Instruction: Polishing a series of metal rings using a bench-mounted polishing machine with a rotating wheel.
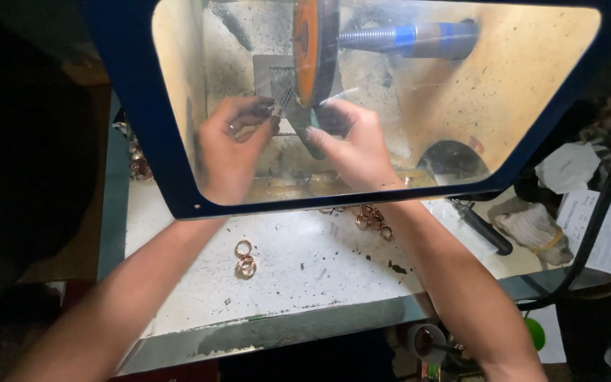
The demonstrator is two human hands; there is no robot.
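Head camera looks down through a blue-framed clear shield [178, 177] into a lit polishing box, where both bare hands work just under an orange wheel [307, 49] that turns on a threaded shaft with blue bands [419, 37]. Left hand [229, 152] has its fingers pinched together on a small ring [275, 111], which sits at the fingertips close beside the wheel's lower edge; the ring is tiny and partly blurred behind the shield. Right hand [351, 145] has its fingers curled in toward the same spot, its fingertips near the ring, but whether they grasp it cannot be told. Nearer the camera, on the white speckled bench top [298, 276], a few copper-coloured rings [244, 259] lie between the forearms, and another cluster of rings [370, 216] lies beside the right wrist. A black-handled tool [482, 228] and a cloth glove [535, 228] rest further right.
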